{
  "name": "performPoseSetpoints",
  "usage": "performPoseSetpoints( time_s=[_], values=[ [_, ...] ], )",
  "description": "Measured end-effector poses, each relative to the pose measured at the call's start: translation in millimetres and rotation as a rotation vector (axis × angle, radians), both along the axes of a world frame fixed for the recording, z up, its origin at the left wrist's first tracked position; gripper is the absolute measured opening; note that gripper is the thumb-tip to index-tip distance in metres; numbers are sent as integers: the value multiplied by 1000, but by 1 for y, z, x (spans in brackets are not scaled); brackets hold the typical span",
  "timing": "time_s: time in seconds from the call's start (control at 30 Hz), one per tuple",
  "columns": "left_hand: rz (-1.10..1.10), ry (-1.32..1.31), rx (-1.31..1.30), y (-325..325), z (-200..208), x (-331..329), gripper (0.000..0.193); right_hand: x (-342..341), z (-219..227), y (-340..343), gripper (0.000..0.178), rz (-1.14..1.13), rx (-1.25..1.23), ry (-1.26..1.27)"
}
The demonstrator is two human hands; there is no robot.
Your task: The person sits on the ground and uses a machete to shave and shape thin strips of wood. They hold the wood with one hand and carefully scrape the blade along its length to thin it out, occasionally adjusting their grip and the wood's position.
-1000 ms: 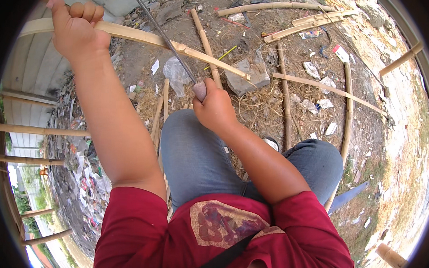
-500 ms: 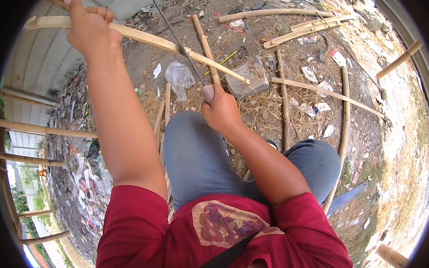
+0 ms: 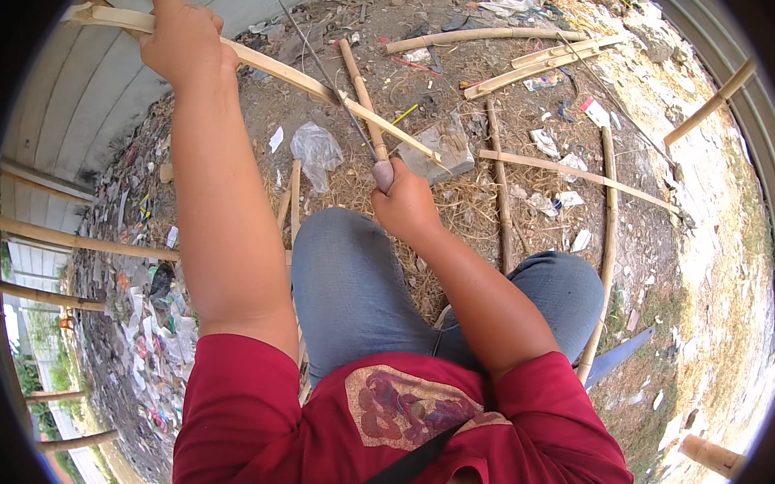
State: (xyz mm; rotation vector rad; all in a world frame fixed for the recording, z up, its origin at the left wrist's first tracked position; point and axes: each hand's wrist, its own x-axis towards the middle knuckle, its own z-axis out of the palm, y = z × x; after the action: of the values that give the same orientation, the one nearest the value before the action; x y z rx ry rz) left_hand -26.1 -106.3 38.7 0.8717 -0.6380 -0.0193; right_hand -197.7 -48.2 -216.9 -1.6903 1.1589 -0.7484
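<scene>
My left hand, raised at the upper left, is wrapped around a long split bamboo strip, its thumb sticking up. The pale strip slopes down to the right, and its thin tip hangs over a grey block. In front of my knee, my right hand is closed on the handle of a long, narrow-bladed knife. Its dark blade points up and to the left, crossing the strip. A round bamboo pole lies beneath the crossing. I cannot tell whether the blade touches the strip.
Bamboo poles and split pieces lie ahead and to the right. A blue saw blade rests beside my right knee. A plastic bag and litter cover the dirt. Upright bamboo posts and a grey panel wall border the area.
My left hand has shifted up and right with the bamboo strip. My right hand and the knife have moved slightly right and down. The view has shifted a little too.
</scene>
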Motion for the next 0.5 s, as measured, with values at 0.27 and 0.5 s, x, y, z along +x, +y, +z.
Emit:
performPoseSetpoints(
  time_s=[0.27,0.5],
  values=[
    [-60,-33,-74,2,2,-10,44,2,54,21,28,66,-249,-146],
    [-53,-29,-45,-9,7,-24,43,-9,-28,-9,32,-38,-93,35]
  ],
)
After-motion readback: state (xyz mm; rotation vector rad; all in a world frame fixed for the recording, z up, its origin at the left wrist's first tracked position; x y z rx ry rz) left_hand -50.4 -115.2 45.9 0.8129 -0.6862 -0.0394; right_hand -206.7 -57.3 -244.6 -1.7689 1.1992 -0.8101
